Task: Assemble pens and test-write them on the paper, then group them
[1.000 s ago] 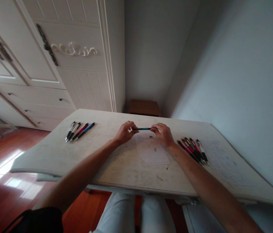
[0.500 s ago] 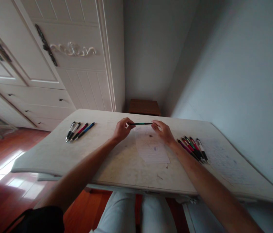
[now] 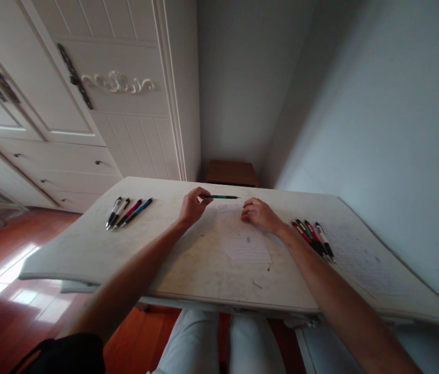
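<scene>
left hand [image 3: 191, 208] fingers pinch one end of the pen [image 3: 221, 197] above the paper [image 3: 242, 236], right hand [image 3: 260, 214] curled on paper; light, stiff, slick, best gripped mid-barrel.

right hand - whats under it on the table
The right hand rests on the top edge of a lined sheet of paper lying on the white table. The part of the sheet beneath the palm is covered, so any marks there cannot be seen.
</scene>
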A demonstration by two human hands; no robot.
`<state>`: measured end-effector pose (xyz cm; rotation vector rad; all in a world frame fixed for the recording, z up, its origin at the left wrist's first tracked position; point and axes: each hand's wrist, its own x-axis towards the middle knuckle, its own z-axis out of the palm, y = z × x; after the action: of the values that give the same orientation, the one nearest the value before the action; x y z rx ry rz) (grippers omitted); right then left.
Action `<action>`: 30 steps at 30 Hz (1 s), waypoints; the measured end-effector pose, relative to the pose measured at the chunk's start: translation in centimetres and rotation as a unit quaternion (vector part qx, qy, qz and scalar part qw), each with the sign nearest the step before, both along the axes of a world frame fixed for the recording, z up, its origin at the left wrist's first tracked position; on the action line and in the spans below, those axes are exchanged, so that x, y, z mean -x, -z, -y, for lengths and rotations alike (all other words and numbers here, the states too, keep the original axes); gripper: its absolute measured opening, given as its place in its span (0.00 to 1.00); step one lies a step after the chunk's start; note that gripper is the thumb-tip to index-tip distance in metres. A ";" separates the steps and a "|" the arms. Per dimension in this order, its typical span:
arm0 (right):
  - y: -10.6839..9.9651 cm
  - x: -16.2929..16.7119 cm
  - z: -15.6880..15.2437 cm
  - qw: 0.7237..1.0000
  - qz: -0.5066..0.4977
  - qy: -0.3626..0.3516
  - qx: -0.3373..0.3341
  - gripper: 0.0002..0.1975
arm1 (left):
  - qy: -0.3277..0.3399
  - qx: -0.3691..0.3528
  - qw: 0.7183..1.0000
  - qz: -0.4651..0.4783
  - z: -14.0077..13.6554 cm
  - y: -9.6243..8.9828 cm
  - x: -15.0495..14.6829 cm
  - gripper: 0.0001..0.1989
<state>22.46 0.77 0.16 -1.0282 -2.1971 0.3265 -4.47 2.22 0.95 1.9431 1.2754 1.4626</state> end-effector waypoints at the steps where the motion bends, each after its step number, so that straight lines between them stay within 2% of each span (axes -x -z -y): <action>1: -0.2 0.0 0.0 1.000 -0.014 0.009 -0.005 0.04 | 0.005 0.003 1.000 -0.003 0.0 0.0 0.0 0.05; 5: -0.9 -0.3 0.1 0.992 -0.087 0.086 0.020 0.06 | 0.017 -0.004 1.000 -0.005 0.1 0.0 -0.1 0.05; 8: -1.0 -0.3 0.2 0.987 -0.109 0.109 0.037 0.07 | 0.022 -0.018 1.000 -0.004 0.1 0.1 -0.2 0.05; 15: -1.1 0.3 0.5 0.990 -0.109 0.084 -0.001 0.06 | 0.027 -0.022 0.999 -0.008 0.3 -0.1 -0.4 0.05; 25: -0.7 0.3 0.2 0.974 -0.205 0.061 0.076 0.07 | 0.044 -0.016 0.999 0.012 0.4 -0.1 -0.5 0.05; 30: -0.9 0.1 0.1 0.968 -0.225 0.067 0.093 0.08 | 0.037 -0.018 0.999 0.014 0.4 -0.2 -0.4 0.05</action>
<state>22.33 0.63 1.08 -1.0741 -1.7053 0.6457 -4.06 1.87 1.14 1.9628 1.1610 1.4810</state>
